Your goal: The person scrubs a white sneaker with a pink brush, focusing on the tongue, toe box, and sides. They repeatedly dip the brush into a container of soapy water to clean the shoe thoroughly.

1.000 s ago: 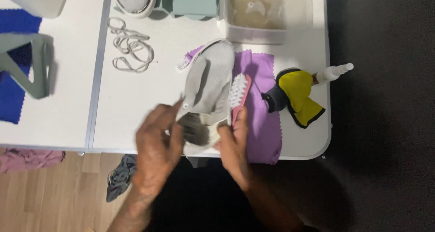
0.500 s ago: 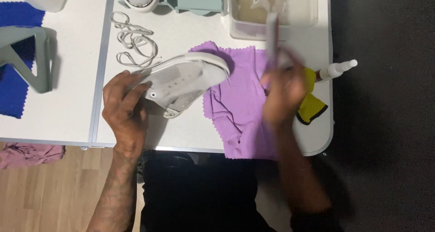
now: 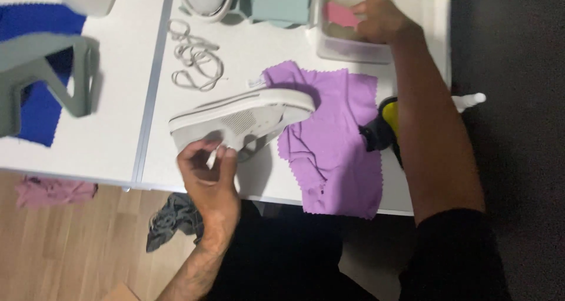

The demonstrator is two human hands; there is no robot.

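The right hand [image 3: 379, 20] has moved from over the purple cloth [image 3: 332, 139] to the clear tub [image 3: 353, 45] at the desk's [image 3: 106, 154] far edge, gripping a pink brush [image 3: 342, 14] there. The left hand [image 3: 206, 165] still holds the grey shoe [image 3: 241, 118] near the front edge, with bare desk beside it

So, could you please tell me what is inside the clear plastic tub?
The right hand dips a pink brush into the clear plastic tub; its bristles and the tub's bottom are hidden.
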